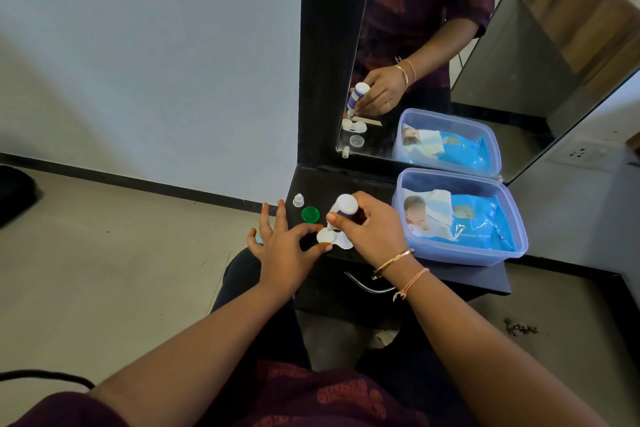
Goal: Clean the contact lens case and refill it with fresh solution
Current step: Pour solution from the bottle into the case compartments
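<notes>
The white contact lens case (327,236) lies open near the front edge of the dark shelf (450,276). My left hand (282,246) pinches its left well between thumb and forefinger, the other fingers spread. My right hand (372,230) grips a small white and purple solution bottle (343,208), turned upside down with its tip over the case. A green case lid (310,214) and the bottle's clear cap (298,200) lie on the shelf just behind the case.
A lavender plastic tub (516,246) holding a blue pack of wet wipes stands on the shelf's right side. A mirror (485,45) rises behind the shelf and reflects the hand, bottle and tub. A metal drawer handle (367,286) curves below the shelf.
</notes>
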